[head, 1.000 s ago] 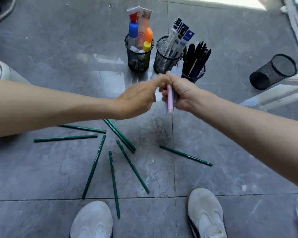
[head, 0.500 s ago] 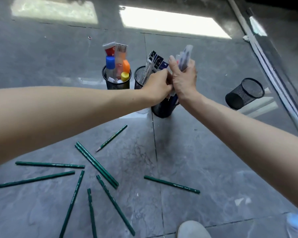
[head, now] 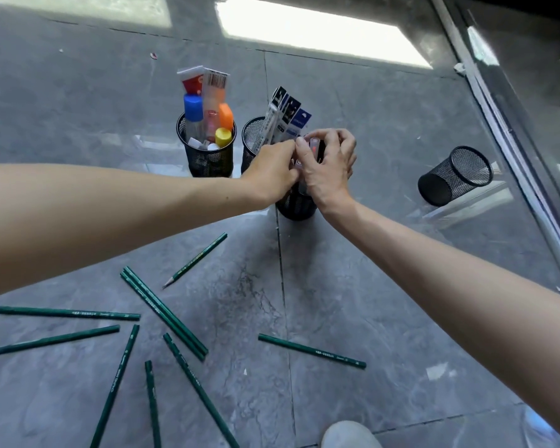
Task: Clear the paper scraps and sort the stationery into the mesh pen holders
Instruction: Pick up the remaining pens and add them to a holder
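Several pens (head: 314, 145) upright in right hand (head: 332, 171), above holder (head: 296, 206).

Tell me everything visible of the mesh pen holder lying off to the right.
The black mesh pen holder is a round cup that looks like metal wire, with a solid rim ring and a dark closed base. It lies tipped on its side on the grey floor, its mouth facing up and right and its base toward the lower left. It looks empty. Only the floor touches it.

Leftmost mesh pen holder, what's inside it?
A blue-capped bottle, an orange-capped one, a yellow cap and two tall packets. The leftmost holder's mesh hides their lower parts.
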Demonstrator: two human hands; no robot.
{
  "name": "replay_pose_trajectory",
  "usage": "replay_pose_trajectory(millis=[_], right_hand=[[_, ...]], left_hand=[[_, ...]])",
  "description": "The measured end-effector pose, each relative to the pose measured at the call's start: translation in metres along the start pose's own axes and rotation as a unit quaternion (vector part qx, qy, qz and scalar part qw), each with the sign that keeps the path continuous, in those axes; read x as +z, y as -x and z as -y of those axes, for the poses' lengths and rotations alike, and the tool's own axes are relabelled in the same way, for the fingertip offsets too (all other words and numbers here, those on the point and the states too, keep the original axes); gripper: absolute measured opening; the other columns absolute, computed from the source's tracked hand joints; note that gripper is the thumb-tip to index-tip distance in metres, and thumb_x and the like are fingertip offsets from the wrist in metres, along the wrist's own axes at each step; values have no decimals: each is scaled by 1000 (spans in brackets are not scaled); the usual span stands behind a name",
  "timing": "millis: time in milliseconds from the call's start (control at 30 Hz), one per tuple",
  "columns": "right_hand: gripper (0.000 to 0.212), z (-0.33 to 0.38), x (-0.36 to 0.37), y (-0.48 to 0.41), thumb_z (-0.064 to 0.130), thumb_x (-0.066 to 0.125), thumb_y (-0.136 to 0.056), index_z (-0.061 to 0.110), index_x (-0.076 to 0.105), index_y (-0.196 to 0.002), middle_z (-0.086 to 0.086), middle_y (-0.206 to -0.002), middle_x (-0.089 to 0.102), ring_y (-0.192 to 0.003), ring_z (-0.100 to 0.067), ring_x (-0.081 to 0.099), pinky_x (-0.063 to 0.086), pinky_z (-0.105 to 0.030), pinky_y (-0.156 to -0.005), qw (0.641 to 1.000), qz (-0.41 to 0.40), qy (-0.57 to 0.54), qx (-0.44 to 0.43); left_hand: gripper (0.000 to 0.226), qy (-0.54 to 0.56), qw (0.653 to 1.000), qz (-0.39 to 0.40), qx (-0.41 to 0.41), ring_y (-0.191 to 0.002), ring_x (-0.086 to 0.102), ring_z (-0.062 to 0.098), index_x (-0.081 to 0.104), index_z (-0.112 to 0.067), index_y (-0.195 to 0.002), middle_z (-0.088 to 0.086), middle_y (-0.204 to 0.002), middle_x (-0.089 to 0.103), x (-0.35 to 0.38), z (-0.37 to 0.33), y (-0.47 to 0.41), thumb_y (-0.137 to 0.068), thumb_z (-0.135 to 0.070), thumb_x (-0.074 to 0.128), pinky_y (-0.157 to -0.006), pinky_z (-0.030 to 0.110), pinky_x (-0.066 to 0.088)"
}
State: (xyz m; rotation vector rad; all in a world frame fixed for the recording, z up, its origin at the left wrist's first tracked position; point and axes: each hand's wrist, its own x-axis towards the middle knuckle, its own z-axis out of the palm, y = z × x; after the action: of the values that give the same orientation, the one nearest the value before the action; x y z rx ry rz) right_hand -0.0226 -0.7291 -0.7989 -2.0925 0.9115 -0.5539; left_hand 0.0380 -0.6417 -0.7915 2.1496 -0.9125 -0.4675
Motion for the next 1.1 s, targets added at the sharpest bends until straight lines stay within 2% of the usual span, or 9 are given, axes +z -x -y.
replay_pose_trajectory(millis=[267, 333, 400, 467, 633, 700, 867, 1000, 1100], right_hand=[[24, -9, -9, 3, 7, 53, -87, 9, 51, -111, -8, -127, 41, -124, -18, 39, 29, -18, -102, 994, -18, -103, -35], [28, -12, -13, 1, 16, 50, -89, 14, 45, -116, -9, -122, 48, -113, -19, 49, 39, -30, -100, 990, -26, -138, -10], [29, -14, -17, -1, 25, 46, -93, 18, 41, -120, -2, -111, 54, -95, -3, 54, 45, -27, -88, 986, -33, -160, 16], [27, -17, -21, -4, 23, 42, -99, 11, 43, -123, 7, -103, 51, -86, 5, 50, 39, -18, -80, 986, -49, -155, 35], [26, -36, -37, -14, 25, 41, -98, 11, 51, -117, -3, -115, 54, -105, -17, 53, 41, -29, -93, 992, -69, -79, 68], [26, -50, -49, -21, 22, 41, -96, 9, 55, -115, -4, -123, 50, -111, -17, 51, 36, -20, -90, 994, -57, -16, 89], [31, -90, -94, -38, 21, 40, -95, 6, 56, -117, -10, -144, 28, -130, -28, 27, 30, -31, -95, 974, -19, 189, 123], [36, -120, -141, -49, 21, 49, -90, 4, 52, -121, -12, -158, -10, -145, -28, -5, 15, -38, -113, 940, 52, 302, 150], [36, -133, -167, -55, 20, 50, -90, 1, 52, -120, -13, -157, -18, -144, -27, -18, 6, -42, -115, 929, 108, 306, 178]], left_hand=[[34, 46, 997, -64, 19, -79, 53, 20, 44, -11, -120, -1, -86, 52, 1, 0, 1, -90, -14, 59, -77, 34, 47], [32, 45, 993, -95, 46, -78, 54, 24, 43, -10, -120, -1, -83, 52, 2, -5, 4, -91, -15, 56, -77, 40, 48], [30, 33, 990, -110, 79, -79, 56, 26, 43, -10, -119, -2, -82, 51, 4, -12, 6, -92, -16, 54, -76, 42, 47], [27, 21, 988, -100, 119, -80, 55, 23, 45, -10, -117, -4, -82, 50, 8, -20, 9, -92, -17, 53, -76, 43, 47], [19, -10, 986, -17, 164, -84, 56, 23, 51, -14, -110, -7, -89, 50, 31, -35, 8, -91, -19, 53, -82, 47, 46], [19, -49, 984, 14, 170, -88, 56, 26, 52, -14, -110, 0, -100, 51, 43, -41, 7, -91, -18, 51, -83, 46, 45], [22, -154, 967, 38, 199, -91, 54, 30, 54, -13, -114, 7, -116, 48, 68, -60, 2, -93, -10, 49, -73, 36, 41], [34, -272, 946, 21, 174, -105, 43, 31, 55, -11, -111, 10, -118, 45, 92, -64, -7, -82, 4, 45, -100, 35, 22], [40, -312, 937, 53, 150, -112, 41, 30, 52, -8, -112, 13, -126, 37, 100, -61, -9, -77, 7, 42, -112, 42, 0]])
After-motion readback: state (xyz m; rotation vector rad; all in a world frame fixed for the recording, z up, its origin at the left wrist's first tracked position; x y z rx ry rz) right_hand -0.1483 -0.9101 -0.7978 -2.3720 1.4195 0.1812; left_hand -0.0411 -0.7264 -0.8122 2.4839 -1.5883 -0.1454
